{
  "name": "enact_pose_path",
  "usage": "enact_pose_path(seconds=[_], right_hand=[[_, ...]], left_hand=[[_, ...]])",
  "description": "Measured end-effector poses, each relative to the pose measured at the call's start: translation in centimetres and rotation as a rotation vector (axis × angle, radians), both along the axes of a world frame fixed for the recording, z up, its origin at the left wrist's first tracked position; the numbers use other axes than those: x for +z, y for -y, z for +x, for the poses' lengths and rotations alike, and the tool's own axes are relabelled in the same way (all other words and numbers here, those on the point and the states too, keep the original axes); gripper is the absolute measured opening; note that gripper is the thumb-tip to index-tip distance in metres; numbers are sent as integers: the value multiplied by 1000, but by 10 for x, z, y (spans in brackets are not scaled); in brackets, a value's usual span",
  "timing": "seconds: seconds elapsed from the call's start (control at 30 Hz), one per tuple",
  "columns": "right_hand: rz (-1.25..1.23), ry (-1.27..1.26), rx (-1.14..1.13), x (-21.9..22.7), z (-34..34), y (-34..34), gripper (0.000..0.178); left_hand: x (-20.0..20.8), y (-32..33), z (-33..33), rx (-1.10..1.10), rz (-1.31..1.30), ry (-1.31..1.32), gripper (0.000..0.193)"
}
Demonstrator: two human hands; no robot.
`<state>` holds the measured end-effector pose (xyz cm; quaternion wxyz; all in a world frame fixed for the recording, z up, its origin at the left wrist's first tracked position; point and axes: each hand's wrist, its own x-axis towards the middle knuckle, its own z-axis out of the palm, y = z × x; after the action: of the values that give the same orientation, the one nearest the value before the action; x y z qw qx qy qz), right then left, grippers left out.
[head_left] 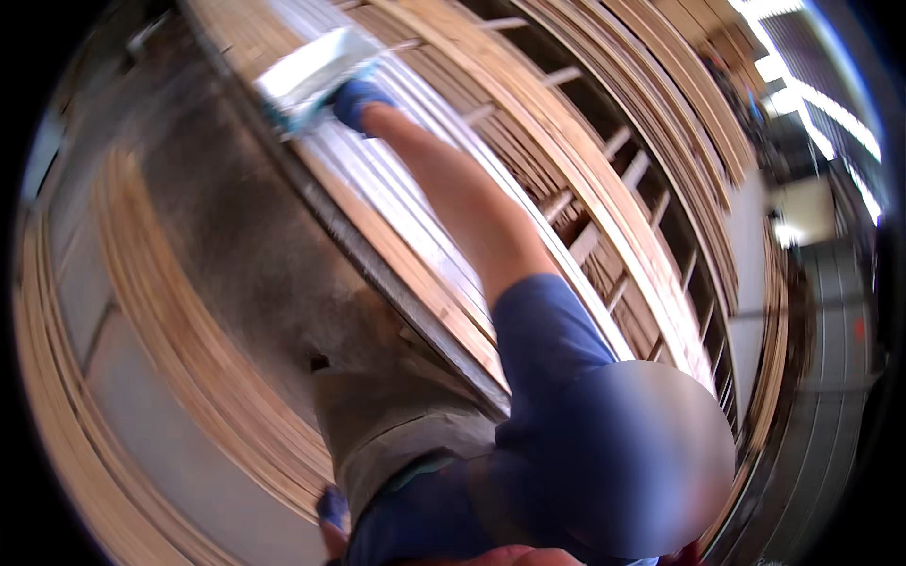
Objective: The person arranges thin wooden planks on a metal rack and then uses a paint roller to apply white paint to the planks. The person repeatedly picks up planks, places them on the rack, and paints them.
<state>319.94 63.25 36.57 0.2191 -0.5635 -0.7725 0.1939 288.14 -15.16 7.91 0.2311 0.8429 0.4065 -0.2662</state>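
Note:
My right arm, in a short blue sleeve, stretches toward the far left over the stacked boards point(415, 198). A blue glove covers my right hand point(360, 104), which is closed at the near right edge of a white-and-teal box-shaped thing point(316, 75). Motion blurs that thing, and its exact kind cannot be made out. It is held over the pale strips at the far end of the stack. Low at the left, beside my trousers point(406, 434), hangs my left hand point(332, 507), also in a blue glove. Its fingers are too small and blurred to read.
A dark metal edge point(330, 222) runs along the near side of the stack. More long timber lies across spacers at the right point(566, 141). Long boards point(189, 321) also lie at floor level on the left. A grey metal wall point(830, 330) stands far right.

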Motion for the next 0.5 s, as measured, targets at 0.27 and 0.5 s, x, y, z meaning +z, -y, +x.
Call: enact_pose_path(seconds=[0.27,0.5], right_hand=[[-26,10,-201,-14,-75,-57,44],[-145,-13,-252,27,-23,76,23]], left_hand=[[19,-264,-209,1784,-814,580,26],[66,-538,-276,1438,-877,1115,32]])
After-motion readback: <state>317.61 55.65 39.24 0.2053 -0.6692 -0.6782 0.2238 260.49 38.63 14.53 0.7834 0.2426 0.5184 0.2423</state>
